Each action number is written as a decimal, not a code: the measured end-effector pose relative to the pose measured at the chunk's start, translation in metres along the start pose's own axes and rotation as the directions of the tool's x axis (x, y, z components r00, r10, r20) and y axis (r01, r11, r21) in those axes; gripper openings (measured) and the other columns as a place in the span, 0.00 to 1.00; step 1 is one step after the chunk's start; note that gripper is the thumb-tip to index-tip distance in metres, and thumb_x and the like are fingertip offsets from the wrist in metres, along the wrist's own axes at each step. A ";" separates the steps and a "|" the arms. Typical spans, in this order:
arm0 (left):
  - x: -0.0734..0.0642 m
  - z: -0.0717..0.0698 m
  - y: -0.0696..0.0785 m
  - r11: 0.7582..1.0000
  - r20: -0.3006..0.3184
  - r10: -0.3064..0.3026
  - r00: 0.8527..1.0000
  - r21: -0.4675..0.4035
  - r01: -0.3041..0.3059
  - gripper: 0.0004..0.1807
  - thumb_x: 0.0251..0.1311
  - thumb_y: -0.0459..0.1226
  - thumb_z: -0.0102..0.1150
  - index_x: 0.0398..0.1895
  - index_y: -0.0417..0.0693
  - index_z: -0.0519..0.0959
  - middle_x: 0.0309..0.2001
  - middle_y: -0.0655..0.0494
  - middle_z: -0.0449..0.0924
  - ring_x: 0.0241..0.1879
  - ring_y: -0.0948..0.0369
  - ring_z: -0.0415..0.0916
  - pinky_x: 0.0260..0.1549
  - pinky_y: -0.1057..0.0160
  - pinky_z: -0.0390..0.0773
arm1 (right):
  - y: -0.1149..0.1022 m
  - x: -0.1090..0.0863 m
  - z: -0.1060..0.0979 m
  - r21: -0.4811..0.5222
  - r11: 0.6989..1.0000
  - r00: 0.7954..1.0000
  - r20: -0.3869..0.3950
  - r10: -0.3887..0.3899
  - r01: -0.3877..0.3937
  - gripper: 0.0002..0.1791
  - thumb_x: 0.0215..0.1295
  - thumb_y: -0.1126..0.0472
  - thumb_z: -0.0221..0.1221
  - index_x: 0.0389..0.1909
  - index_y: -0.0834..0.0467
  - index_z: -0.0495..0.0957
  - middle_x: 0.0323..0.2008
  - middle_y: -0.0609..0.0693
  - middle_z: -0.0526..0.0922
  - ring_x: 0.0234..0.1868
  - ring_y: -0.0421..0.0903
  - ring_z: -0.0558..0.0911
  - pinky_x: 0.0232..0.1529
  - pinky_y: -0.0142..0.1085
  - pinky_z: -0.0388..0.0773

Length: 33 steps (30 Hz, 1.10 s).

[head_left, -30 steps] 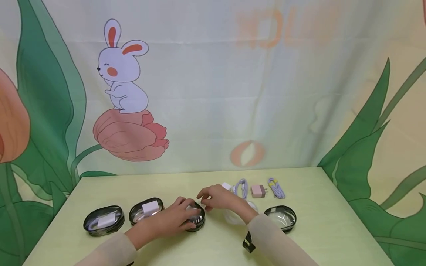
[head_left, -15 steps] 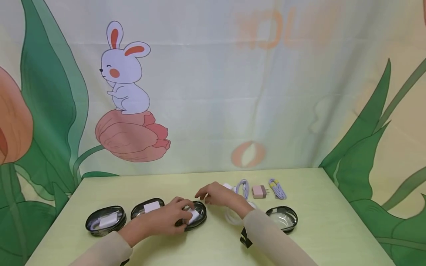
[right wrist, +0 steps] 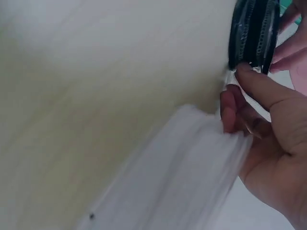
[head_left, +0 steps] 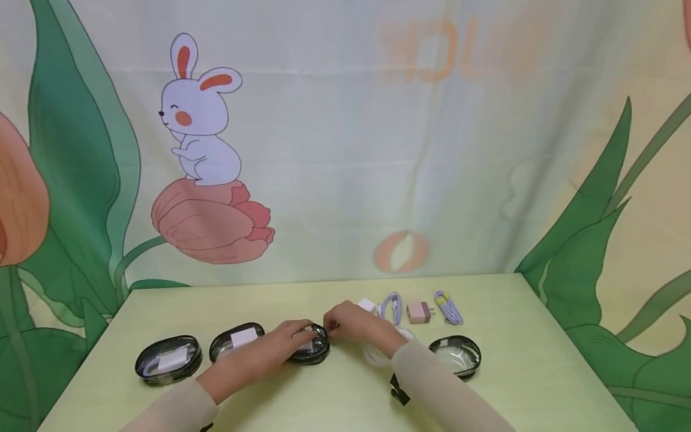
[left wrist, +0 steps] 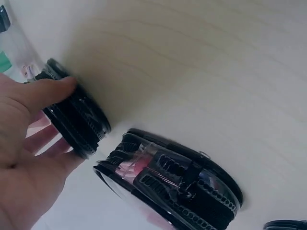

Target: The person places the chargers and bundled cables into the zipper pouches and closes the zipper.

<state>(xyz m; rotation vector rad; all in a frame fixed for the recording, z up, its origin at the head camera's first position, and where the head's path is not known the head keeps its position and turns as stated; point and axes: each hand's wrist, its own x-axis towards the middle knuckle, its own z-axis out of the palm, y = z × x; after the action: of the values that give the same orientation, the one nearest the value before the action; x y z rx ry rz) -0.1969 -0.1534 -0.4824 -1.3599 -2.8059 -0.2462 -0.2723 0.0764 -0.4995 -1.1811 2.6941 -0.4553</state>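
A small oval clear case with black zippered edges (head_left: 318,355) rests on the table in front of me, something white inside it. Across its top and near side lies my left hand (head_left: 275,349), gripping it; the left wrist view has the thumb on the black zipper band (left wrist: 91,120). At the case's far right end is my right hand (head_left: 353,321). Its thumb and curled fingers pinch the zipper end of the case (right wrist: 254,38) in the right wrist view; the exact part between the fingertips is hidden.
Two similar cases with white chargers, a far-left case (head_left: 156,366) and a second case (head_left: 216,342), stand left. At right are another clear case (head_left: 459,360), a white coiled cable (head_left: 373,355), a white charger (head_left: 367,305), a pink charger (head_left: 417,312) and lilac cables (head_left: 449,309).
My left hand has shifted its hold on the case, reaching further over its top. The right hand, hovering beside the case half a second ago, has come down to its right end.
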 end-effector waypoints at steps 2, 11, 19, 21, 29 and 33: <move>0.001 -0.001 -0.001 1.000 0.016 -0.004 1.000 -0.021 0.005 0.35 0.57 0.23 0.68 0.70 0.40 0.70 0.69 0.37 0.65 0.68 0.43 0.66 0.60 0.47 0.76 | -0.001 -0.001 0.000 -0.037 0.999 1.000 0.017 -0.010 0.010 0.02 0.64 0.65 0.64 0.32 0.56 0.83 0.32 0.44 0.83 0.34 0.37 0.78 0.40 0.27 0.75; 0.001 0.001 -0.005 0.997 -0.007 0.020 1.000 -0.074 -0.021 0.27 0.57 0.27 0.71 0.61 0.45 0.77 0.67 0.40 0.69 0.66 0.45 0.69 0.60 0.47 0.76 | -0.006 -0.001 -0.001 -0.251 0.965 0.992 0.113 -0.051 0.078 0.04 0.70 0.58 0.60 0.37 0.50 0.83 0.40 0.42 0.75 0.34 0.36 0.73 0.37 0.27 0.71; -0.001 0.002 -0.006 0.995 -0.045 0.061 0.997 -0.071 -0.064 0.27 0.55 0.26 0.72 0.60 0.44 0.77 0.65 0.40 0.70 0.64 0.46 0.71 0.60 0.48 0.76 | -0.002 -0.003 0.002 -0.244 0.957 0.983 0.128 -0.130 0.159 0.05 0.76 0.58 0.57 0.42 0.53 0.81 0.41 0.45 0.74 0.35 0.37 0.72 0.38 0.27 0.72; -0.002 0.003 -0.007 0.995 -0.059 0.078 0.995 -0.064 -0.082 0.28 0.55 0.26 0.72 0.60 0.44 0.77 0.65 0.40 0.71 0.63 0.46 0.71 0.60 0.49 0.76 | -0.002 -0.002 0.003 -0.261 0.951 0.984 0.106 -0.140 0.164 0.05 0.75 0.58 0.57 0.42 0.53 0.81 0.40 0.44 0.74 0.35 0.37 0.72 0.38 0.28 0.72; -0.006 0.009 -0.013 0.997 -0.007 0.057 0.998 -0.050 -0.057 0.31 0.62 0.37 0.70 0.69 0.45 0.75 0.72 0.40 0.67 0.70 0.42 0.67 0.60 0.49 0.76 | -0.001 -0.001 0.001 -0.284 0.937 0.975 -0.025 -0.221 0.205 0.05 0.70 0.63 0.63 0.39 0.54 0.88 0.52 0.50 0.85 0.51 0.44 0.84 0.52 0.31 0.79; -0.008 0.014 -0.014 0.999 -0.031 0.046 0.998 -0.021 -0.046 0.31 0.65 0.42 0.68 0.70 0.46 0.74 0.73 0.41 0.66 0.70 0.41 0.66 0.58 0.49 0.77 | 0.000 -0.007 -0.004 -0.247 0.947 0.970 -0.073 -0.231 0.207 0.05 0.70 0.62 0.64 0.39 0.54 0.89 0.59 0.55 0.82 0.57 0.51 0.82 0.59 0.38 0.78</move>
<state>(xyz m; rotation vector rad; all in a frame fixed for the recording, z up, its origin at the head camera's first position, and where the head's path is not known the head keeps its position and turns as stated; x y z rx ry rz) -0.2020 -0.1664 -0.4989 -1.4107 -2.7517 -0.2940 -0.2686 0.0823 -0.4953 -1.5743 2.7756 -0.2290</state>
